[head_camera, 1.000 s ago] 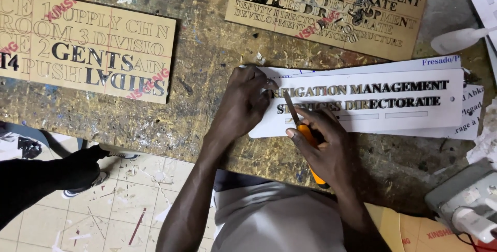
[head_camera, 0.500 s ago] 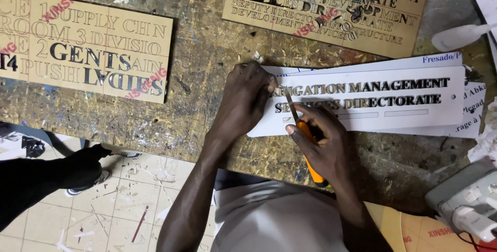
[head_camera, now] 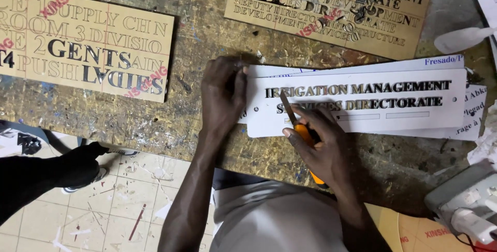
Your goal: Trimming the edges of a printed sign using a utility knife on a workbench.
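A white sign plate with raised gold-and-black letters lies on a worn wooden workbench. My left hand presses flat on the plate's left end. In my right hand is an orange-handled utility knife. Its blade tip rests at the first letters of the plate. Under the plate lie more white sheets.
Two tan boards with cut-out letters lie on the bench, one at far left, one at the top. A white power adapter sits at the lower right. Another person's dark-clad leg and shoe stand on the tiled floor, lower left.
My hands have barely moved. The left hand shifted slightly on the plate's end while the knife stays at the first letters.
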